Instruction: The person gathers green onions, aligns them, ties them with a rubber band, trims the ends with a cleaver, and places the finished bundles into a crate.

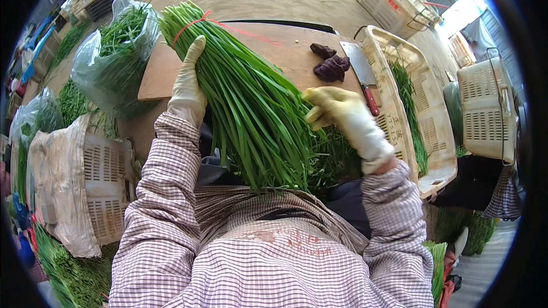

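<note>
A thick bundle of garlic chives [252, 98] slants across my lap, pale cut ends up at the left and green tips down towards my shirt. A red tie [188, 30] circles it near the cut ends, with a loose tail trailing to the right. My left hand [190, 79], in a cream rubber glove, grips the bundle just below the tie, thumb on top. Beside the leaf tips is my right hand [342, 113], gloved alike, its fingers curled at the bundle's right edge. Whether it pinches any leaves cannot be made out.
Behind the bundle lies a wooden board [265, 34] bearing dark crumpled cloth [332, 67] and a cleaver [359, 64] with a red handle [370, 102]. A plastic crate [434, 137] with greens stands right. Left are a plastic bag of greens [113, 60] and a sack-draped crate [105, 188].
</note>
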A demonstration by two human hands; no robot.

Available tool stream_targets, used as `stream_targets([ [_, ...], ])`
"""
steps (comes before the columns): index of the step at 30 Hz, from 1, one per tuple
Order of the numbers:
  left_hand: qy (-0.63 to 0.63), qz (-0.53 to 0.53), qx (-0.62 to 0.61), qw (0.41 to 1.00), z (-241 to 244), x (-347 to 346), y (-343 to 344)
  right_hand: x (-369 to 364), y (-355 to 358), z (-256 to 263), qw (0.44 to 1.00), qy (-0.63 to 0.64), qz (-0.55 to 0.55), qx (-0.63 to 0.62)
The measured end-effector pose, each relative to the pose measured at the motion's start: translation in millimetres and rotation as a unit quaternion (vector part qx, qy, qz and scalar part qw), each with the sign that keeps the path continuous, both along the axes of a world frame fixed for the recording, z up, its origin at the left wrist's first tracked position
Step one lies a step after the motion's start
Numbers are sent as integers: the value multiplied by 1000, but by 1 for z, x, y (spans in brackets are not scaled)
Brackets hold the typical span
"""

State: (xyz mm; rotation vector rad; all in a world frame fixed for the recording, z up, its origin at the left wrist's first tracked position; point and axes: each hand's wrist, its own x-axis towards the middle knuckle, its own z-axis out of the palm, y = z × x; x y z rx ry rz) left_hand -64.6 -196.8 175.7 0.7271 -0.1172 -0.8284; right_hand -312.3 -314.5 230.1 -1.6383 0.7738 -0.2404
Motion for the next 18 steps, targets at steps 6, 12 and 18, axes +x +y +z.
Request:
stream_targets([
  [6, -10, 14, -24, 1000, -3, 17, -4, -28, -33, 0, 961, -170, -217, -37],
  [12, -55, 1, -3, 998, 8, 7, -18, -46, -11, -19, 994, 90, -51, 19],
  [18, -183, -5, 36, 982, 32, -8, -36, -33, -47, -75, 883, -277, -342, 163],
])
